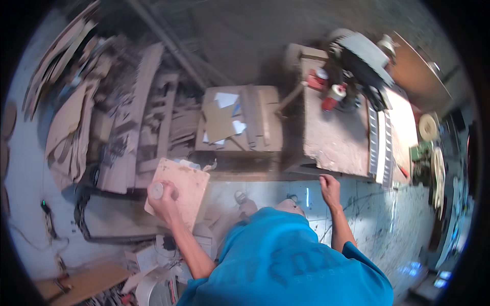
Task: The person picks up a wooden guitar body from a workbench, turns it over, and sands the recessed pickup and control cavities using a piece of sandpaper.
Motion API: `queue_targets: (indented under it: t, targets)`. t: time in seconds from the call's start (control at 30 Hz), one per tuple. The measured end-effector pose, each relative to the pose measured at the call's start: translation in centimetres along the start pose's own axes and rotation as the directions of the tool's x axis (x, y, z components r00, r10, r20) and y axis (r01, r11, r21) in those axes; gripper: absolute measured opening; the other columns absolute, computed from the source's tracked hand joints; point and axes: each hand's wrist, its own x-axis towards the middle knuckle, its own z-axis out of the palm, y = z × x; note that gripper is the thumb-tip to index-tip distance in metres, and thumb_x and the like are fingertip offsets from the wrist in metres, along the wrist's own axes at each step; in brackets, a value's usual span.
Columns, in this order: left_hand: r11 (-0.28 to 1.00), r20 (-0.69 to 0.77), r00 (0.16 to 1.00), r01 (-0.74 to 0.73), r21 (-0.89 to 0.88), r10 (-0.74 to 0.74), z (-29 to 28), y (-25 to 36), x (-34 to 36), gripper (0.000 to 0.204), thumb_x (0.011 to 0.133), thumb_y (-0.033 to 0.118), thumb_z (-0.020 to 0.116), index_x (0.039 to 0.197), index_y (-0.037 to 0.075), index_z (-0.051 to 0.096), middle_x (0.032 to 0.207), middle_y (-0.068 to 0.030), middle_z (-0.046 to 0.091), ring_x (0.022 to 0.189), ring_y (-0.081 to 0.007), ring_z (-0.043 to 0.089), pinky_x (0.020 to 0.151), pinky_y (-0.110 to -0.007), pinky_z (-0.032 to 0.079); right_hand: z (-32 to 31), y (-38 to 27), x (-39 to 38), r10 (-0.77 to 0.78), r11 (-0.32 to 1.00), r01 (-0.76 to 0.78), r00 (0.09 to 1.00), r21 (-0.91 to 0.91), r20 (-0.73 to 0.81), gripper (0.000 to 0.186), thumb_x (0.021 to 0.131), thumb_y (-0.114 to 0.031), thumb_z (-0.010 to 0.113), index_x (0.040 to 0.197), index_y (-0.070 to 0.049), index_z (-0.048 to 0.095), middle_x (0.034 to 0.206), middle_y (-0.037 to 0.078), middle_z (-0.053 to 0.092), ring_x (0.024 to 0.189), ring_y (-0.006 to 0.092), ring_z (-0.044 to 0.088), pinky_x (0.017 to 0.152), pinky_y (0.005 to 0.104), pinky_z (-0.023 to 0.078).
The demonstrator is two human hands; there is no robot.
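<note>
My left hand (162,200) grips a small pale square wooden board (185,187) by its near corner and also holds a small round white object against it. The board is raised over the floor at the left, next to a heap of offcuts. My right hand (330,187) rests with spread fingers on the edge of a white scratched worktop (377,219), just below a dusty brown board (334,135). My blue shirt fills the lower middle.
A pile of wooden offcuts and planks (138,117) covers the left floor. A low table with cardboard and paper (240,120) stands ahead. A mitre saw (360,61) and red cans (332,97) sit at the upper right. Cables lie at the lower left.
</note>
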Motion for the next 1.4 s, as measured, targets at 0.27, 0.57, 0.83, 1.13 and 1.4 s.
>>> queue_targets:
  t: [0.27, 0.57, 0.83, 1.13, 1.4]
  targets:
    - [0.987, 0.47, 0.883, 0.068, -0.148, 0.01, 11.0, 0.0, -12.8, 0.023, 0.07, -0.006, 0.064, 0.092, 0.001, 0.061, 0.086, -0.0074, 0.066, 0.073, -0.014, 0.06, 0.068, -0.027, 0.049, -7.4, 9.9, -10.8, 0.297, 0.954, -0.296, 0.955, 0.042, -0.018, 0.025, 0.096, -0.02, 0.063, 0.104, 0.001, 0.075, 0.086, 0.016, 0.074, 0.078, 0.0211, 0.071, 0.072, 0.0337, 0.054]
    - [0.984, 0.885, 0.461, 0.124, -0.127, 0.056, 23.0, 6.7, -24.3, 0.027, 0.067, -0.004, 0.068, 0.093, -0.001, 0.063, 0.088, -0.0123, 0.069, 0.08, -0.0187, 0.066, 0.075, -0.031, 0.054, -14.4, 13.7, -13.3, 0.452, 0.855, -0.411, 0.89, 0.316, -0.066, 0.037, 0.092, -0.015, 0.063, 0.127, -0.004, 0.068, 0.106, 0.015, 0.073, 0.097, 0.0224, 0.07, 0.086, 0.034, 0.054]
    - [0.975, 0.996, 0.002, 0.205, -0.092, 0.093, 28.9, 10.3, -29.1, 0.031, 0.064, -0.002, 0.068, 0.094, -0.002, 0.062, 0.09, -0.0141, 0.068, 0.087, -0.0231, 0.067, 0.08, -0.035, 0.054, -9.5, 4.3, 1.5, 0.202, 0.461, -0.229, 0.968, 0.857, 0.149, 0.056, 0.093, -0.008, 0.053, 0.149, -0.009, 0.051, 0.144, 0.011, 0.052, 0.126, 0.0227, 0.057, 0.103, 0.0346, 0.048]
    - [0.981, 0.972, -0.224, 0.191, -0.027, 0.07, 32.3, 10.7, -29.1, 0.034, 0.062, -0.001, 0.071, 0.094, -0.002, 0.06, 0.09, -0.0155, 0.069, 0.087, -0.0241, 0.067, 0.083, -0.035, 0.054, -2.5, 4.5, 4.6, 0.292, 0.31, -0.124, 0.956, 0.943, 0.03, 0.055, 0.104, -0.049, 0.049, 0.123, -0.001, 0.067, 0.114, 0.008, 0.07, 0.099, 0.0123, 0.065, 0.09, 0.0309, 0.052]
    - [0.987, 0.964, -0.258, 0.132, 0.095, -0.058, 33.7, 9.5, -25.4, 0.033, 0.064, -0.004, 0.071, 0.095, 0.0, 0.061, 0.087, -0.0127, 0.068, 0.079, -0.0206, 0.067, 0.069, -0.031, 0.054, -9.3, 9.1, -5.1, 0.491, 0.453, -0.496, 0.832, 0.74, 0.257, 0.061, 0.102, -0.056, 0.052, 0.077, -0.003, 0.067, 0.06, 0.003, 0.057, 0.049, 0.0112, 0.048, 0.051, 0.028, 0.039]
